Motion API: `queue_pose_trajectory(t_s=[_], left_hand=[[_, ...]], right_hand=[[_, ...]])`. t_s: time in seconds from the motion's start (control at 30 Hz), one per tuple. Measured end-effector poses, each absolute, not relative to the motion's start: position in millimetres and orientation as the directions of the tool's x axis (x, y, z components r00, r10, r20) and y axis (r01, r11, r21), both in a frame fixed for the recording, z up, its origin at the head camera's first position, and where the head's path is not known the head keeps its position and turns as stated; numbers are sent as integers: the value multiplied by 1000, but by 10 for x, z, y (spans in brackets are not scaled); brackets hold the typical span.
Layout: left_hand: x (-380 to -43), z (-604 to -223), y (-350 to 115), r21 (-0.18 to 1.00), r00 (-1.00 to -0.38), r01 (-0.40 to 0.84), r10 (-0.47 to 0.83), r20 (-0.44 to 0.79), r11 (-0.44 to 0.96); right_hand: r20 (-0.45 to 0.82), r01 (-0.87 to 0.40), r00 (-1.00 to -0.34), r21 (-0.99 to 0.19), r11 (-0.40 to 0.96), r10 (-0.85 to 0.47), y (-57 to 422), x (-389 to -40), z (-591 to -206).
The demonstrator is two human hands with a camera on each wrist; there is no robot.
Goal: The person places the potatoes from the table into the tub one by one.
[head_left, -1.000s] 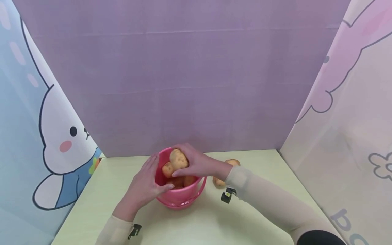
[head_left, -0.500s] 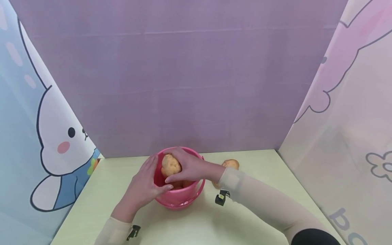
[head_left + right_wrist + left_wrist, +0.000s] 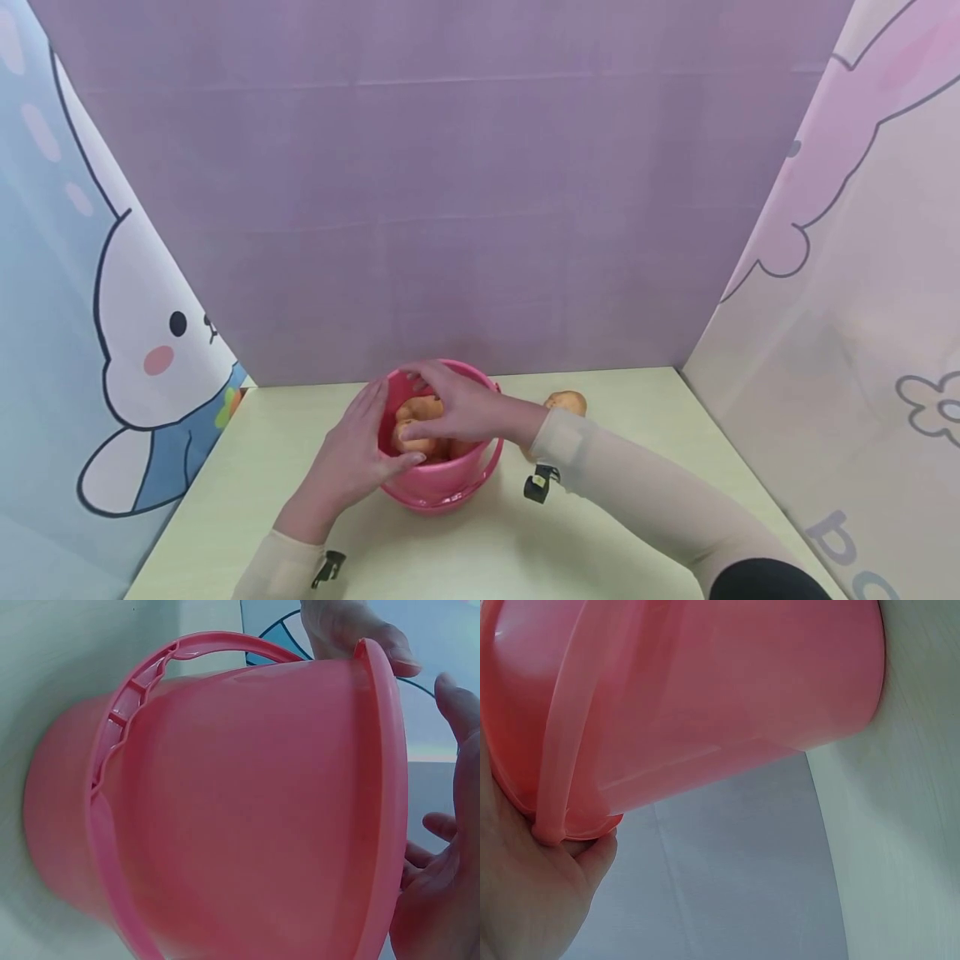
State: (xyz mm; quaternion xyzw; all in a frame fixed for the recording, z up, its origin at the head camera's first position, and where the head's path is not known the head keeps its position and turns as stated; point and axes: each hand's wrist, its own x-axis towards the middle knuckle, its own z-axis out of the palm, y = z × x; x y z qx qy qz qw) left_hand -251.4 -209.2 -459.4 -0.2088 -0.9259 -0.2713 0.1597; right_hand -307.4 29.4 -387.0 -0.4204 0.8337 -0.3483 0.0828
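Note:
A pink plastic bucket (image 3: 440,482) stands on the table with several potatoes (image 3: 418,407) inside. My left hand (image 3: 352,457) holds its left side at the rim, thumb lying across the front edge; the left wrist view shows that hand (image 3: 536,892) at the handle hinge. Over the bucket's mouth is my right hand (image 3: 471,408), its fingers spread and loosely bent above the potatoes. Its thumb overlaps the nearest potato (image 3: 411,439) in the head view. In the right wrist view, bare space shows between that hand's thumb and fingers (image 3: 441,826).
Another potato (image 3: 566,402) lies on the pale table (image 3: 630,467) right of the bucket, with one more mostly hidden by the right wrist. The bucket's handle (image 3: 480,483) hangs down at the front right. A purple backdrop (image 3: 465,208) and printed side panels surround the table.
My right hand moved left and down into the bucket's mouth with a potato, then let go of it. The potato now sits lower, among the others. My left hand stayed at the rim.

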Motion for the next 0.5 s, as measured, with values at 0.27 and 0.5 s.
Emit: queue_pose_trajectory(t_s=[0.27,0.5], left_hand=[[-2490,-4561,-2081,432,-872,458,298,389,777],[-2482,-4551,-2077,439,-871,461,297,392,771]], right_hand=[[188,-669,-629,-625,402,-754,340,-3086,-3851],[192,-666,-628,-633,393,-754,369,-3094,-3861]])
